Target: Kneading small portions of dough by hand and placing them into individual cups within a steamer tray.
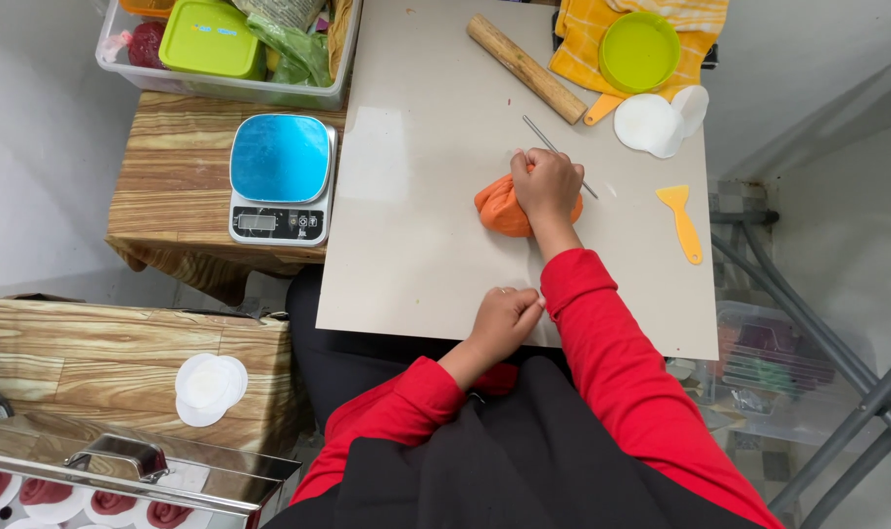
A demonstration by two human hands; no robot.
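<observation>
Orange dough lump [497, 208] mid-counter [416, 245], under and left of right hand [546, 186]. Right hand curled over dough's right part, fingers bent, pressing down on it. Thin metal rod [553, 150] just beyond the knuckles. Left hand [504, 318] at near edge of counter, loosely closed, fingertips on the surface, holding nothing. Yellow scraper [682, 221] lying to the right, well apart.

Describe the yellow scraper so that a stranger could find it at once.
Start at the beige board. To the right of the right hand pressing the orange dough, the yellow scraper lies flat by the board's right edge. Unlike the wooden rolling pin, it is short, plastic and flat-bladed.
</observation>
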